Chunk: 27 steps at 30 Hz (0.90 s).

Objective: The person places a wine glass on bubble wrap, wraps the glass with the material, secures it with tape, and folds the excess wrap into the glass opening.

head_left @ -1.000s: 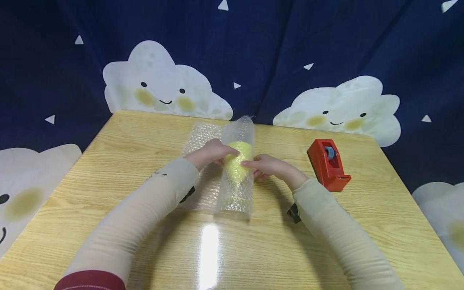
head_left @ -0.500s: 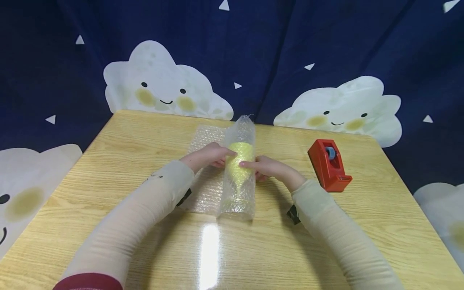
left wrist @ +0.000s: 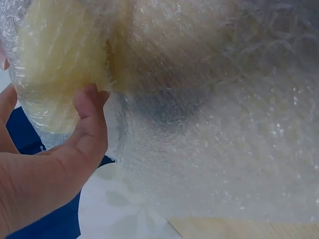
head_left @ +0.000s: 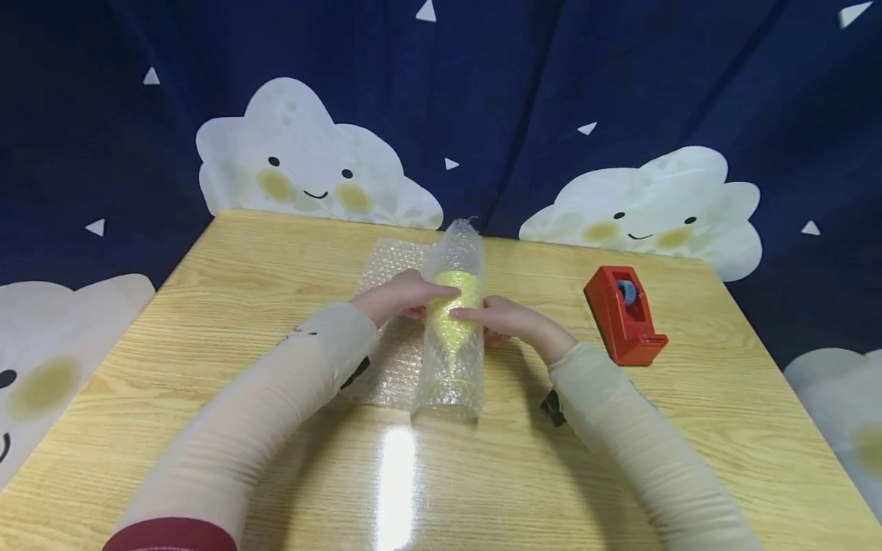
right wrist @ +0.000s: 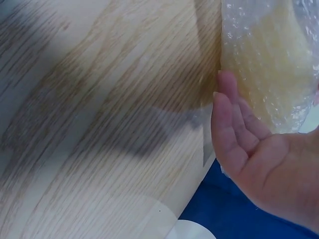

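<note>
A roll of bubble wrap [head_left: 451,394] lies lengthwise at the middle of the table. Through its layers shows a yellow object [head_left: 455,329], broad at the far end and tapering toward the near end like a goblet; its details are blurred. From the left, my left hand [head_left: 406,293] grips the roll, thumb on top and fingers along the side. My right hand [head_left: 508,317] holds it from the right in the same way, its thumb across the top. In the left wrist view, curled fingers [left wrist: 89,112] press the wrap. The right wrist view shows bent fingers [right wrist: 229,119] against the roll's side.
A flat stretch of bubble wrap [head_left: 393,375] extends left from the roll, partly beneath my left hand. To the right stands a red tape dispenser [head_left: 623,317] with a blue-cored tape roll. The wooden table [head_left: 276,260] ends at a dark blue cloud-print curtain [head_left: 496,92].
The roll and the flat wrap have shifted slightly right since one second ago. My thumbs have moved a little over the roll; both hands keep their hold.
</note>
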Motion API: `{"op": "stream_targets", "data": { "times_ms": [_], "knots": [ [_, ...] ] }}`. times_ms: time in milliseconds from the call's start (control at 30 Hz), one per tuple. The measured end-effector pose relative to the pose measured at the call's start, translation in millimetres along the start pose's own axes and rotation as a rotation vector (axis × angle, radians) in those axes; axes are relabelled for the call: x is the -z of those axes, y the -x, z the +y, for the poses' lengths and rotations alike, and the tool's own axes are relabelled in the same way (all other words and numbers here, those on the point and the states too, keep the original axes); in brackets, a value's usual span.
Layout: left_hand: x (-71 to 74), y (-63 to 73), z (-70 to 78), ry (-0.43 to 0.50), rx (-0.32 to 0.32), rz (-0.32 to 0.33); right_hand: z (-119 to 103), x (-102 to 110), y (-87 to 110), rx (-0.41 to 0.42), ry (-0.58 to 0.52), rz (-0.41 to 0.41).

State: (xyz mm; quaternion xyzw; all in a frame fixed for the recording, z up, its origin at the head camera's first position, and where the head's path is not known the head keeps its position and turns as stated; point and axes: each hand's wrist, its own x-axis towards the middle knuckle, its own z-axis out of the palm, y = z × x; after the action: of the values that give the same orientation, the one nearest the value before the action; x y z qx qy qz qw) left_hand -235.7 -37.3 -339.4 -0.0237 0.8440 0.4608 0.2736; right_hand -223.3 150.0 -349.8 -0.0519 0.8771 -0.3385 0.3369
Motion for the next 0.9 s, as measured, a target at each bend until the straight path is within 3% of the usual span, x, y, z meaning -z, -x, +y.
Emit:
{"op": "stream_targets", "data": {
  "times_ms": [267, 533, 900],
  "knots": [
    [2.5, -8.3, -7.4, 0.121, 0.015, -0.068, -1, -1, -2.1, -0.002, -0.016, -0.015],
    [6.9, -14.5, -13.1, 0.119, 0.041, -0.123, -3, -3, -2.7, 0.001, -0.036, -0.026],
    [10.3, -18.4, -17.9, 0.209, 0.024, -0.23, -3, -5, -4.1, 0.019, -0.018, -0.024]
  ]
}}
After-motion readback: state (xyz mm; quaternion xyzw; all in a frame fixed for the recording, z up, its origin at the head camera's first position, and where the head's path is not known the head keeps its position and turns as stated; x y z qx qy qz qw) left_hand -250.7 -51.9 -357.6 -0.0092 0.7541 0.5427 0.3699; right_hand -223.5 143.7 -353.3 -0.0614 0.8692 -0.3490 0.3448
